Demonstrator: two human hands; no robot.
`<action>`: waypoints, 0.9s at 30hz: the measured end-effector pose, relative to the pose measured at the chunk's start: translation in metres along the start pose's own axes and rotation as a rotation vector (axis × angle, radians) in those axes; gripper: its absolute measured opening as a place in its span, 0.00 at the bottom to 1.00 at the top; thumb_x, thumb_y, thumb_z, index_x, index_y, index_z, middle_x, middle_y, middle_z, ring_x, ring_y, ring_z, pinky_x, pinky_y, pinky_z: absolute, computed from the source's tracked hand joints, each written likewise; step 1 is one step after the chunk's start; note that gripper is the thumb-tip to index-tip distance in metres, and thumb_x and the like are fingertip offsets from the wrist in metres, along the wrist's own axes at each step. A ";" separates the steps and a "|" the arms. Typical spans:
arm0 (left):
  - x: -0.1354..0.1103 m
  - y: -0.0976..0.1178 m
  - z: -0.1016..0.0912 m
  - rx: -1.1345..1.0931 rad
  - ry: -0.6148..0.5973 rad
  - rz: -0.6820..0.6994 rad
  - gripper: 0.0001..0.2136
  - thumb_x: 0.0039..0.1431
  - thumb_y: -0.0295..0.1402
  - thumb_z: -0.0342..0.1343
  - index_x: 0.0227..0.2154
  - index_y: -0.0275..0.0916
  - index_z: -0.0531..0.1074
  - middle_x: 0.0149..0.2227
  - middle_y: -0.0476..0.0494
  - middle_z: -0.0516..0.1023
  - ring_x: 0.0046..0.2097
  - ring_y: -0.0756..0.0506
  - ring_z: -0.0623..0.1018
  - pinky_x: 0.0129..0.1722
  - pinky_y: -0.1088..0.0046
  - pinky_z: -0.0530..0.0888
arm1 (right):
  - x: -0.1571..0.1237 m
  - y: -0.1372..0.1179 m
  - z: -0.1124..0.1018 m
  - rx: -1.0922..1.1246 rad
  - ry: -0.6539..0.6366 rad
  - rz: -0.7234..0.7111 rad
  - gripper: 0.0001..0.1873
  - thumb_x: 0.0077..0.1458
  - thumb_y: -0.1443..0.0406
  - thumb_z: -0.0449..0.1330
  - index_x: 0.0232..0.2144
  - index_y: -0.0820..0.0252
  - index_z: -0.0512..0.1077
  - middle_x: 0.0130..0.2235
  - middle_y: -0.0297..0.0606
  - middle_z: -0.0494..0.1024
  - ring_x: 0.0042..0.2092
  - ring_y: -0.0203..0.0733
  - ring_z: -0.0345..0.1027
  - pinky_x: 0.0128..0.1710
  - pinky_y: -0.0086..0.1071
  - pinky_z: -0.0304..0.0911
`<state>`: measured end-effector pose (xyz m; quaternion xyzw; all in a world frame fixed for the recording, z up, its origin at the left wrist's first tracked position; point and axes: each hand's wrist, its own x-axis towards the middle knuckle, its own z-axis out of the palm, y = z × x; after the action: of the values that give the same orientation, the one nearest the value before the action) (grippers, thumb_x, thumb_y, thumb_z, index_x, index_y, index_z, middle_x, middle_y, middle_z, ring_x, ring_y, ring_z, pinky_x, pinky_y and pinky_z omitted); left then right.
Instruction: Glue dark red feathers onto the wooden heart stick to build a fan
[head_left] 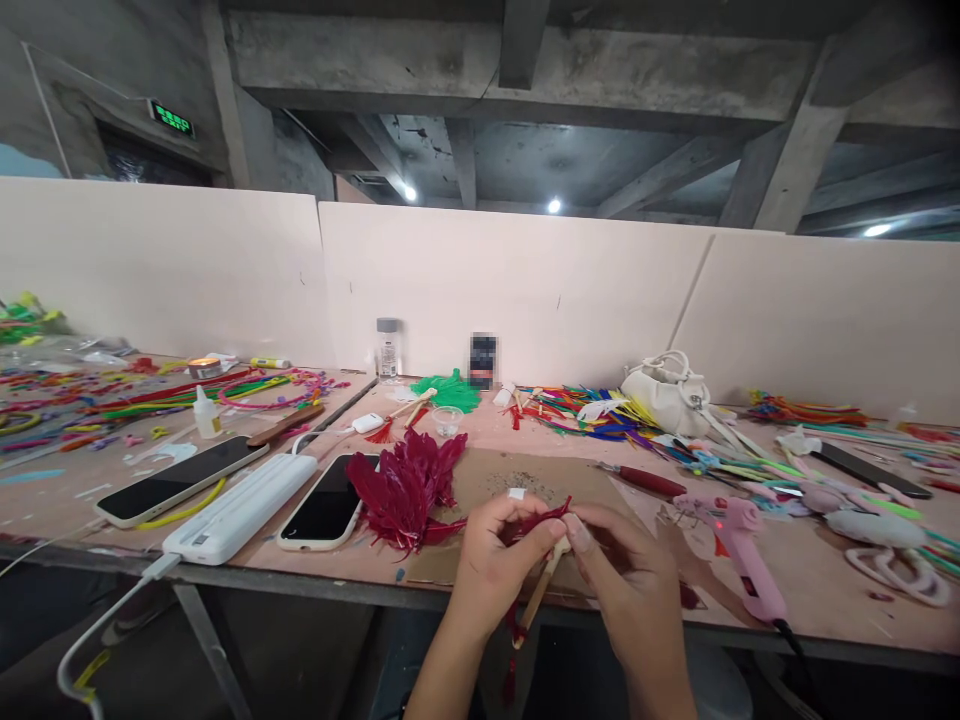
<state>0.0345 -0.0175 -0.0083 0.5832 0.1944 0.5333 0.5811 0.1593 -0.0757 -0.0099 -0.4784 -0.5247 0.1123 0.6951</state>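
Observation:
My left hand [499,545] and my right hand [630,560] meet above the front edge of the table, both closed in a pinch. Between the fingertips is a dark red feather [546,516], set against the top of a slim wooden stick [541,590]. The stick slants down toward me and has a dark red tassel [510,675] hanging at its lower end. My fingers partly hide where feather and stick meet. Left of my left hand lies a bunch of dark red feathers [409,490], partly over a phone [322,510].
Under my hands is a cardboard sheet [480,475]. A pink glue gun [742,560] and a red-handled tool [649,481] lie at right. A white power bank [240,510] with a cable and another phone [184,480] are left. Green feathers [454,390] and a white bag [664,395] sit behind.

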 end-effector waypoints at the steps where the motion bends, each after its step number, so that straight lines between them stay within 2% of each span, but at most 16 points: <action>1: 0.000 0.000 0.000 -0.011 0.005 0.002 0.13 0.53 0.41 0.71 0.28 0.36 0.79 0.23 0.51 0.75 0.25 0.52 0.70 0.28 0.77 0.67 | -0.001 0.000 0.003 -0.001 -0.005 0.004 0.13 0.59 0.54 0.65 0.33 0.56 0.81 0.34 0.41 0.82 0.37 0.48 0.77 0.36 0.37 0.73; 4: 0.001 0.000 -0.001 -0.065 0.032 -0.003 0.11 0.51 0.38 0.72 0.32 0.37 0.81 0.25 0.50 0.78 0.26 0.51 0.73 0.29 0.78 0.69 | -0.002 0.002 0.005 -0.036 -0.006 -0.005 0.11 0.61 0.56 0.63 0.35 0.55 0.81 0.35 0.40 0.82 0.38 0.47 0.77 0.34 0.35 0.72; 8: 0.002 -0.001 -0.001 -0.138 0.022 -0.066 0.16 0.48 0.37 0.74 0.41 0.39 0.85 0.30 0.46 0.83 0.29 0.51 0.75 0.31 0.78 0.71 | 0.000 0.003 0.003 -0.192 -0.037 -0.174 0.06 0.61 0.60 0.63 0.36 0.53 0.80 0.38 0.39 0.83 0.40 0.45 0.78 0.33 0.31 0.70; 11: 0.004 0.000 0.000 -0.149 0.057 -0.079 0.12 0.47 0.39 0.75 0.33 0.38 0.87 0.29 0.45 0.83 0.28 0.51 0.74 0.30 0.77 0.71 | 0.003 0.002 0.001 -0.253 -0.120 -0.236 0.08 0.64 0.62 0.60 0.36 0.52 0.80 0.39 0.37 0.83 0.39 0.42 0.77 0.34 0.31 0.69; 14: 0.004 0.002 0.002 -0.137 0.169 -0.043 0.11 0.47 0.40 0.75 0.28 0.37 0.86 0.25 0.48 0.79 0.28 0.52 0.72 0.30 0.77 0.69 | 0.002 -0.002 -0.009 -0.325 -0.301 -0.188 0.10 0.66 0.61 0.59 0.35 0.50 0.81 0.39 0.35 0.83 0.36 0.41 0.76 0.35 0.32 0.68; 16: 0.004 0.004 0.003 -0.136 0.230 -0.038 0.13 0.46 0.42 0.75 0.26 0.37 0.85 0.23 0.50 0.76 0.27 0.52 0.70 0.29 0.78 0.67 | 0.001 -0.004 -0.027 -0.409 -0.261 -0.166 0.10 0.65 0.57 0.60 0.35 0.49 0.81 0.38 0.35 0.83 0.36 0.43 0.76 0.36 0.34 0.68; 17: 0.004 0.004 0.003 -0.139 0.240 -0.054 0.14 0.45 0.43 0.75 0.26 0.37 0.84 0.22 0.51 0.74 0.26 0.53 0.69 0.27 0.79 0.66 | 0.001 -0.003 -0.041 -0.462 -0.129 -0.167 0.10 0.63 0.55 0.61 0.36 0.48 0.81 0.38 0.36 0.83 0.39 0.46 0.76 0.39 0.37 0.68; 19: 0.004 0.005 0.003 -0.141 0.221 -0.100 0.16 0.45 0.45 0.75 0.26 0.36 0.83 0.19 0.53 0.69 0.23 0.54 0.65 0.22 0.79 0.61 | 0.004 0.001 -0.077 -0.583 0.227 -0.145 0.17 0.59 0.48 0.63 0.40 0.51 0.80 0.41 0.42 0.82 0.43 0.53 0.74 0.41 0.43 0.68; 20: 0.003 0.004 0.003 -0.132 0.204 -0.117 0.17 0.45 0.46 0.75 0.26 0.36 0.82 0.18 0.54 0.67 0.22 0.54 0.63 0.21 0.79 0.59 | 0.007 0.007 -0.097 -0.668 0.341 -0.078 0.24 0.55 0.44 0.64 0.45 0.53 0.79 0.44 0.46 0.80 0.45 0.58 0.73 0.42 0.47 0.68; 21: 0.004 0.004 0.003 -0.116 0.191 -0.117 0.17 0.46 0.46 0.74 0.25 0.36 0.82 0.18 0.54 0.67 0.21 0.54 0.62 0.20 0.79 0.58 | 0.011 0.014 -0.116 -0.774 0.402 -0.013 0.34 0.48 0.38 0.65 0.46 0.56 0.78 0.42 0.50 0.79 0.44 0.63 0.73 0.40 0.51 0.67; 22: 0.004 0.004 0.003 -0.095 0.183 -0.103 0.17 0.46 0.46 0.74 0.24 0.35 0.81 0.18 0.54 0.67 0.21 0.54 0.63 0.21 0.79 0.59 | 0.016 0.022 -0.133 -0.894 0.399 0.046 0.42 0.45 0.34 0.62 0.47 0.61 0.77 0.41 0.54 0.79 0.43 0.67 0.72 0.41 0.55 0.67; 24: 0.004 0.004 0.003 -0.061 0.179 -0.057 0.17 0.48 0.46 0.73 0.23 0.35 0.80 0.19 0.52 0.70 0.23 0.54 0.66 0.23 0.79 0.62 | 0.027 0.042 -0.156 -1.107 0.334 0.186 0.50 0.43 0.32 0.57 0.50 0.68 0.75 0.42 0.60 0.80 0.45 0.73 0.73 0.44 0.59 0.66; 25: 0.005 0.004 0.002 -0.054 0.174 -0.037 0.17 0.50 0.45 0.72 0.23 0.35 0.80 0.21 0.51 0.72 0.24 0.53 0.69 0.25 0.78 0.65 | 0.032 0.052 -0.161 -1.121 0.226 0.265 0.49 0.44 0.34 0.59 0.51 0.70 0.74 0.42 0.60 0.80 0.44 0.71 0.74 0.44 0.56 0.67; 26: 0.005 0.004 0.002 -0.053 0.162 -0.024 0.17 0.51 0.45 0.72 0.23 0.35 0.80 0.23 0.49 0.76 0.25 0.52 0.72 0.27 0.78 0.68 | 0.036 0.060 -0.162 -1.105 0.116 0.345 0.45 0.48 0.37 0.58 0.51 0.70 0.74 0.42 0.59 0.81 0.42 0.68 0.76 0.42 0.53 0.68; 27: 0.005 0.004 0.001 -0.053 0.145 -0.024 0.16 0.53 0.45 0.70 0.24 0.35 0.80 0.26 0.47 0.78 0.25 0.52 0.74 0.28 0.77 0.69 | 0.040 0.067 -0.160 -1.115 0.067 0.425 0.41 0.51 0.39 0.57 0.51 0.67 0.76 0.41 0.59 0.82 0.41 0.66 0.77 0.41 0.50 0.69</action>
<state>0.0356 -0.0149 -0.0030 0.5249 0.2288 0.5721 0.5872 0.3334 -0.1025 -0.0358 -0.8690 -0.3749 -0.0586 0.3176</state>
